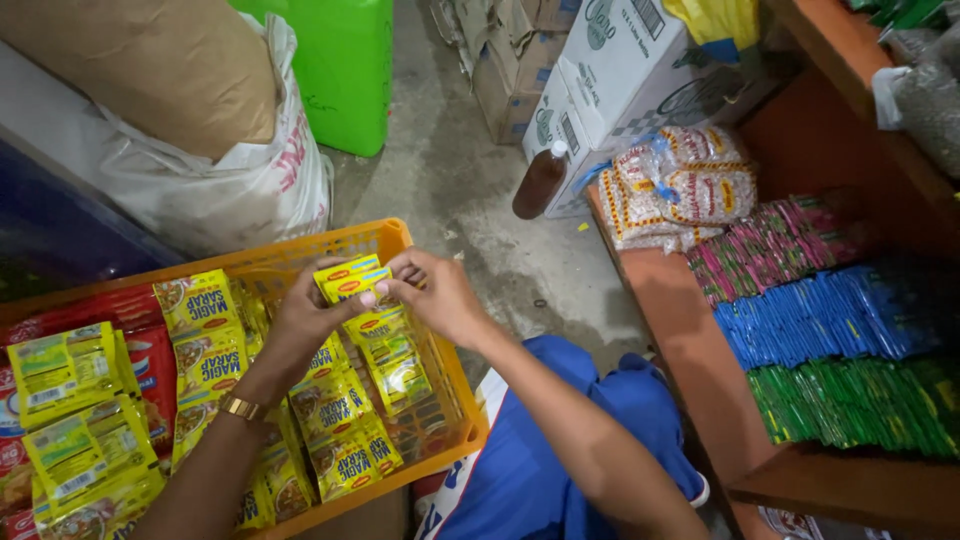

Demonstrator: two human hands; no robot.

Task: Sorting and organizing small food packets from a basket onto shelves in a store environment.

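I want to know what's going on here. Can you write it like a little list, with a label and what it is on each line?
Left hand: holds the top of a yellow sachet strip
Right hand: pinches the same strip
Strip: hangs down into the orange crate
Crate: full of yellow sachets
Left wrist: gold watch
Shelf: pink, blue and green packet rows
Floor: brown bottle, boxes, white sack
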